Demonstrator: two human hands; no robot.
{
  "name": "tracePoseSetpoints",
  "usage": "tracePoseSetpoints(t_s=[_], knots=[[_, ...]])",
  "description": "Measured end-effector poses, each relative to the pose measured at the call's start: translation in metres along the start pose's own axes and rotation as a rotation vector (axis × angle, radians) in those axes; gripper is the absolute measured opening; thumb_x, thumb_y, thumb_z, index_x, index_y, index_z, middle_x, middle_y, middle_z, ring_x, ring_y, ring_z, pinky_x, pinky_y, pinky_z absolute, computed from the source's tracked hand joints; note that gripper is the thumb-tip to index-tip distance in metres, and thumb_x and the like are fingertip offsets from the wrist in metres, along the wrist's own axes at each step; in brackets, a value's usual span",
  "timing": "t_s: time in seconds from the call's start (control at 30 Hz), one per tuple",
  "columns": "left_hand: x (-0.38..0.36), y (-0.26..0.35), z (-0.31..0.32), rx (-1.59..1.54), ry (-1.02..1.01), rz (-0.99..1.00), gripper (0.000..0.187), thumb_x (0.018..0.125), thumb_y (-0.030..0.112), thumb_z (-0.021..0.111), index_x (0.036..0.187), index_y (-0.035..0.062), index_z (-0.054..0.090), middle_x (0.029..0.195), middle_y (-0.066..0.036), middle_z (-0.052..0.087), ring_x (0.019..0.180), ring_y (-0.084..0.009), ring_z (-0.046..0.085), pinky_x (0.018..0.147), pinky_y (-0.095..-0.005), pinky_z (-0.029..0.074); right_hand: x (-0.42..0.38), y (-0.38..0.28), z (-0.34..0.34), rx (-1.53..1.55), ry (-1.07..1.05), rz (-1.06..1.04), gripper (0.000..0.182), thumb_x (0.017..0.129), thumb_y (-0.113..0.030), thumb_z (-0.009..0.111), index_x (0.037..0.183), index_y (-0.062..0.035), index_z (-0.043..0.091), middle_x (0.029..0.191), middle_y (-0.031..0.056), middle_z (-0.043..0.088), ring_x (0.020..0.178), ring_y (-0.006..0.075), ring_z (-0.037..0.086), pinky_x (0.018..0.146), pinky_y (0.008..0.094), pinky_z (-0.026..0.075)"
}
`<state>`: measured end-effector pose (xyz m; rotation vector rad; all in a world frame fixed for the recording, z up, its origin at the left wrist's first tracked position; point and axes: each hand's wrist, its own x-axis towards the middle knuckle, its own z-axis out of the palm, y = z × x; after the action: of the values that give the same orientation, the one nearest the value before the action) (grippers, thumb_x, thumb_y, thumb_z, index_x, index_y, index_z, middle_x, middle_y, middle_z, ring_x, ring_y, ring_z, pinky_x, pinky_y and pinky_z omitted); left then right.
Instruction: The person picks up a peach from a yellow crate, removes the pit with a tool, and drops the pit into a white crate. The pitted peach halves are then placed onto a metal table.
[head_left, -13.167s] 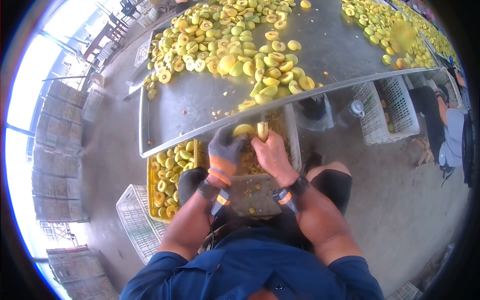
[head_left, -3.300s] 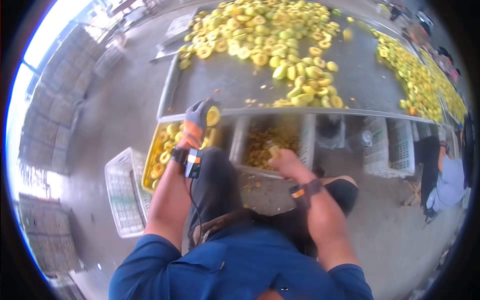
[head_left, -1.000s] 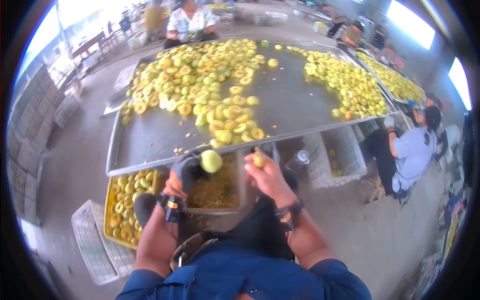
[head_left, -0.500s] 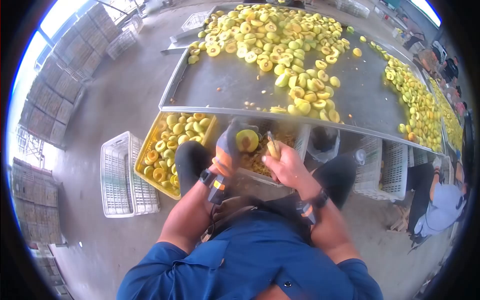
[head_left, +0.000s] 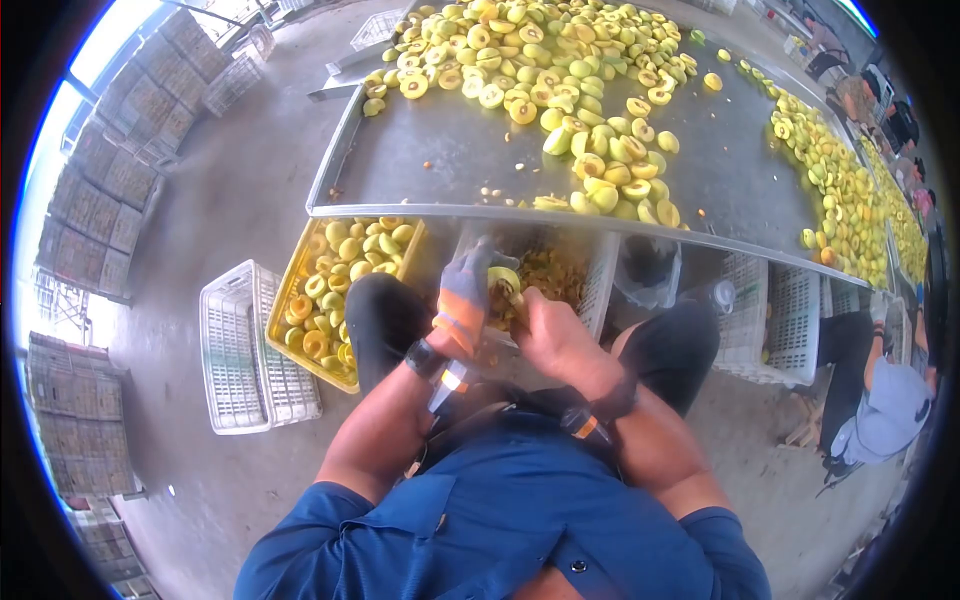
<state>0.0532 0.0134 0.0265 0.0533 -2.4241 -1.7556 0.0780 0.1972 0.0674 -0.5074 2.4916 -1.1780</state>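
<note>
Left hand (head_left: 462, 300), gloved, cupping fruit half (head_left: 503, 281) cut-side right, toward bare right hand (head_left: 548, 335) touching it, grip hidden.

Bright daylight falls on a grey concrete floor (head_left: 230, 190), with stacked crates (head_left: 90, 230) along the left edge.

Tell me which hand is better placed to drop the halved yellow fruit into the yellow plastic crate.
Left, probably. The gloved left hand grips the halved yellow fruit, and the yellow plastic crate lies on its side; the bare right hand is farther off.
</note>
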Motion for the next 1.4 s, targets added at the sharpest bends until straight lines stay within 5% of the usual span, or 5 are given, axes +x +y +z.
tracePoseSetpoints(t_s=[0.27, 0.67, 0.9, 1.23, 1.4], knots=[[0.011, -0.02, 0.012, 0.631, -0.036, 0.3, 0.037, 0.096, 0.002, 0.064, 0.132, 0.006, 0.068, 0.112, -0.014, 0.078, 0.101, -0.034, 0.074, 0.087, -0.0411, 0.059, 0.02, 0.034, 0.011, 0.17, -0.102, -0.181, 0.028, 0.097, -0.016, 0.063, 0.114, 0.0058, 0.062, 0.097, 0.0325, 0.071, 0.099, 0.0504, 0.069, 0.085, 0.0527, 0.054], [0.011, -0.03, 0.036, -0.092, 0.285, -0.094, 0.019, 0.099, 0.006, 0.063, 0.114, 0.0015, 0.073, 0.099, -0.012, 0.08, 0.085, -0.0263, 0.075, 0.076, -0.0356, 0.059, 0.019, 0.014, -0.005, 0.672, -0.374, 0.14, 0.026, 0.106, -0.026, 0.062, 0.093, -0.0035, 0.064, 0.063, 0.006, 0.056, 0.047, 0.0149, 0.052, 0.044, 0.0323, 0.038], [0.029, 0.003, 0.043, -0.385, 0.259, -0.297, 0.02, 0.104, 0.015, 0.065, 0.11, -0.0002, 0.077, 0.093, -0.007, 0.078, 0.076, -0.0136, 0.068, 0.066, -0.0289, 0.052, 0.039, 0.029, -0.013, 0.69, -0.443, 0.164, 0.019, 0.105, -0.024, 0.063, 0.099, -0.006, 0.062, 0.062, 0.0033, 0.054, 0.045, 0.0121, 0.048, 0.04, 0.0321, 0.035], [0.075, 0.007, 0.031, -0.035, -0.332, 0.175, 0.02, 0.103, 0.012, 0.062, 0.112, -0.0027, 0.073, 0.096, -0.012, 0.076, 0.084, -0.0219, 0.073, 0.076, -0.0332, 0.057, 0.059, 0.059, -0.032, 1.199, -0.832, 0.262, 0.013, 0.107, -0.017, 0.057, 0.095, -0.0125, 0.053, 0.068, -0.0053, 0.043, 0.048, 0.007, 0.04, 0.042, 0.0282, 0.029], [0.09, -0.03, 0.019, 0.302, -0.062, 0.38, 0.025, 0.094, 0.002, 0.068, 0.119, -0.0012, 0.069, 0.103, -0.016, 0.076, 0.093, -0.0267, 0.076, 0.082, -0.0369, 0.06, 0.069, 0.069, -0.04, 1.111, -0.653, 0.276, 0.016, 0.106, -0.017, 0.061, 0.093, -0.0112, 0.053, 0.068, -0.0038, 0.046, 0.048, 0.0093, 0.044, 0.043, 0.0302, 0.034]])
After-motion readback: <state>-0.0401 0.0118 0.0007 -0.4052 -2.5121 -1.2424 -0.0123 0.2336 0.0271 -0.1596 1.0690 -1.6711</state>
